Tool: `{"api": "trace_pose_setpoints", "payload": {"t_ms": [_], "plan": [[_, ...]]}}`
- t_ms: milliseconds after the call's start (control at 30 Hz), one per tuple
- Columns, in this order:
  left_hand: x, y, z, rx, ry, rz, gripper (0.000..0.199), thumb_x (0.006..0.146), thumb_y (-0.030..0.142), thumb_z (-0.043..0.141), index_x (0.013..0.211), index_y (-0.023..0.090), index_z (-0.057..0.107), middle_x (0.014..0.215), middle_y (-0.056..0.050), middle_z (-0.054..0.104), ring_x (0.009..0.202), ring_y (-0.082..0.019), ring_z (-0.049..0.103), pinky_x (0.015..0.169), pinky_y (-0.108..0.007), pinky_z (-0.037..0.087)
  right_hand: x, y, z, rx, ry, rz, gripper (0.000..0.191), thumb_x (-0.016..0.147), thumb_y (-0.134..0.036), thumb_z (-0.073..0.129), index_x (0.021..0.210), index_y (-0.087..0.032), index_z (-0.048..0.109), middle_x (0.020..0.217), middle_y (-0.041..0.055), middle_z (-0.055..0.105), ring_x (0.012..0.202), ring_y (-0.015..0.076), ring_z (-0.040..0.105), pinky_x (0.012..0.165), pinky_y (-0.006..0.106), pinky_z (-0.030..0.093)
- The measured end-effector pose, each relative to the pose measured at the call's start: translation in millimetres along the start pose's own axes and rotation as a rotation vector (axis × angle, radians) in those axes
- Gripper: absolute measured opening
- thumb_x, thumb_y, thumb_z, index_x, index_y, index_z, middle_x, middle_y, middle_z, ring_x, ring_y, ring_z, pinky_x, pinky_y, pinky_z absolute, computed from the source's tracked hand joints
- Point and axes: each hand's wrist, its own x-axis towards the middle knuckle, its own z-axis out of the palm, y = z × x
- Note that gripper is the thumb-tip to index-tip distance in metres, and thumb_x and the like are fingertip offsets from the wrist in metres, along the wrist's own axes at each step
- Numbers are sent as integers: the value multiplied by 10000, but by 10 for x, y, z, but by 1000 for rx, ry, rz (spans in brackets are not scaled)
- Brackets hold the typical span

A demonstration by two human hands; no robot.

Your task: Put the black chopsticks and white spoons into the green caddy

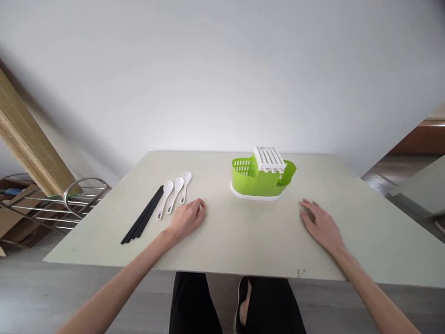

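My left hand (187, 218) rests on the table with its fingers loosely curled in and nothing visible in them. Just left of it lie three white spoons, the nearest spoon (183, 188) close to my knuckles, then a middle spoon (175, 195) and an outer spoon (164, 199). Beside them is a bundle of several black chopsticks (144, 215), lying at a slant. My right hand (321, 227) lies on the table, fingers stretched forward, holding nothing. Between and beyond my hands stands a green cutlery holder (255, 183) with a white slotted top (269, 159) and white base.
The pale table (239, 236) backs onto a white wall (222, 79). On the left, a metal rack (69, 211) stands near cardboard boxes (17, 208), with a rolled mat (31, 139) leaning over it. My legs are under the table's front edge.
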Motion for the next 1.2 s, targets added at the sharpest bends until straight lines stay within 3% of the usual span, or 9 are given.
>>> {"api": "trace_pose_setpoints", "payload": {"t_ms": [133,300,367,433,567,767,1000,1200], "plan": [[288,94,265,-194,47,63,227,1017,398,416,1038,252,588,724,-11,664,633,-197,625,607,-314,368,88,-173,-31,38,-24,14,596,1007,-528,424,1518,-225,470,1547,131,552,1409,358,539,1167,563,449],[423,48,324,-320,67,108,202,1006,392,447,989,252,592,699,8,641,594,-172,584,593,-302,364,294,-767,-181,49,62,-114,813,992,-502,472,1682,-247,126,1729,164,205,1497,375,421,1038,496,552],[399,16,331,-349,59,118,198,1002,392,456,971,254,595,686,10,636,586,-170,578,591,-305,370,369,-994,-202,-6,14,-145,766,1001,-495,466,1674,-277,174,1754,149,101,1478,388,446,947,476,596],[372,-4,344,-365,56,120,189,998,384,464,957,256,598,683,6,643,584,-171,583,592,-308,377,429,-1148,-160,-71,-16,-186,650,1019,-505,437,1607,-249,334,1758,148,65,1492,398,424,964,492,591],[357,2,383,-352,48,131,168,990,360,483,953,256,610,701,-6,678,594,-173,609,595,-314,376,539,-1264,70,-160,38,-261,527,1049,-526,375,1420,-177,515,1705,190,227,1589,403,215,1140,576,467],[340,41,388,-257,8,204,168,992,312,485,1001,248,640,721,-9,719,628,-179,650,587,-311,346,863,-1541,522,-224,133,-331,499,1072,-430,305,1401,-152,556,1483,235,504,1568,442,217,1153,652,392],[309,61,362,-201,-28,195,178,1000,289,479,1026,244,649,748,26,742,634,-168,660,583,-296,332,1280,-2366,1027,-279,110,-322,514,989,-191,428,1488,-104,517,1383,230,529,1470,458,301,1133,590,372],[311,44,386,-199,-29,202,157,992,274,485,1027,239,635,744,25,739,625,-168,654,573,-295,304,1486,-3135,1248,-264,-26,-325,642,923,-69,484,1559,-161,459,1388,209,530,1329,403,419,1095,531,340]]}}
